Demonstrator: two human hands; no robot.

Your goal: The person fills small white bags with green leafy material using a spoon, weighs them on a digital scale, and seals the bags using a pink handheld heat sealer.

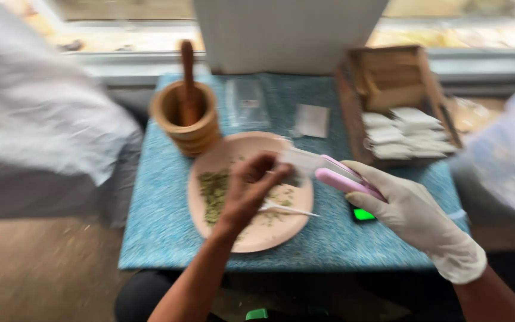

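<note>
My bare left hand (251, 191) hovers over a pink plate (216, 156) strewn with green crushed herb (214, 194). Its fingers pinch a small clear sachet (300, 161) and also keep a thin white scoop (287, 209). My right hand (415, 217), in a white glove, grips a pink handheld sealer (344, 177) whose jaws close over the sachet's edge. The view is blurred by motion.
A wooden mortar with pestle (188, 113) stands at the back left of the blue speckled table (156, 214). A wooden box (397, 101) with several white sachets sits back right. Clear bags (247, 102) lie at the back. A green-lit device (363, 214) is under the sealer.
</note>
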